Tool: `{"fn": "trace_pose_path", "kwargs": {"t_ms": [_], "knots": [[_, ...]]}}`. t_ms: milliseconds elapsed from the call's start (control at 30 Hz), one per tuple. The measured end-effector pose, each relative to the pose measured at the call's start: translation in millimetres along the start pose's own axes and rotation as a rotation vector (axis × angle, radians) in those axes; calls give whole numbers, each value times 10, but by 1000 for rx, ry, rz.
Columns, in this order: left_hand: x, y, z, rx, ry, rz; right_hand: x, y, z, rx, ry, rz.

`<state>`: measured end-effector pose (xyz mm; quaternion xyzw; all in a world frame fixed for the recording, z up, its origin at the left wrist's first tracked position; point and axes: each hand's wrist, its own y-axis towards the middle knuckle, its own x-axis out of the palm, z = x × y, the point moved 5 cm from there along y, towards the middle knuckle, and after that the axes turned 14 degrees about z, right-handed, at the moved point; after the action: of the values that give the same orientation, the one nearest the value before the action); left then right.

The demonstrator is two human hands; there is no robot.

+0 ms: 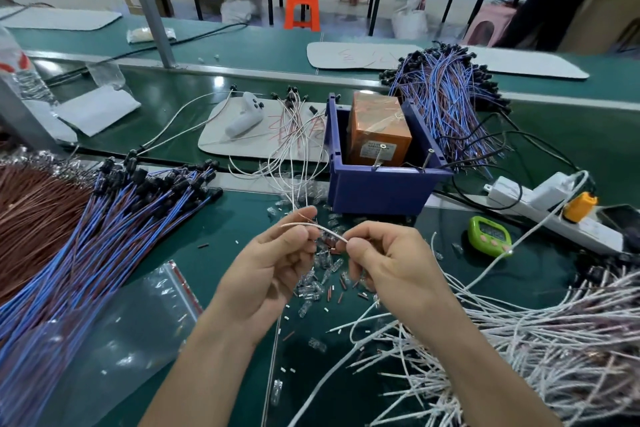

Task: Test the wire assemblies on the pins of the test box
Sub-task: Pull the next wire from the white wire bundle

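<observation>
White thin wire (320, 228) pinched both sides: my left hand (273, 263) gripped left part, my right hand (388, 260) right end, near blue plastic test box (377, 185).

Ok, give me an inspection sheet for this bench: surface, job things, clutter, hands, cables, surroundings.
Surface: green bench, largely covered by wire piles.
Job's things: orange test box sits in a blue bin; white wire is held short of the box.
Clutter: clear bits scattered under the hands; plastic bag; green timer.
Grippers: left hand and right hand both pinch the white wire.
Cables: power strip at right; black cable runs to the bin.
Surroundings: orange stool beyond the bench; blue bundle at left; white pile at right.
</observation>
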<state>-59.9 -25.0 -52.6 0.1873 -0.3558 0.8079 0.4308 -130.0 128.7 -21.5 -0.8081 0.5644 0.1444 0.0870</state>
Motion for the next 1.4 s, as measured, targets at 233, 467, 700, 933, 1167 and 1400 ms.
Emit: {"fn": "trace_pose_path", "kwargs": {"t_ms": [233,467,700,933,1167,1400], "knots": [[137,48,-115,-11,-30,16,48,-13,40,46,43,-19],[218,-35,72,300,386,148,-24,-17,-99,-41,112,12],[473,-156,135,516,571,115,-76,-4,-144,-17,302,242],[595,-82,44,224,416,71,-123,-20,-146,-1,353,261],[570,-7,61,198,379,232,-454,40,-36,73,440,446],[648,81,436,750,1008,374,-1140,149,-131,-97,116,643]]}}
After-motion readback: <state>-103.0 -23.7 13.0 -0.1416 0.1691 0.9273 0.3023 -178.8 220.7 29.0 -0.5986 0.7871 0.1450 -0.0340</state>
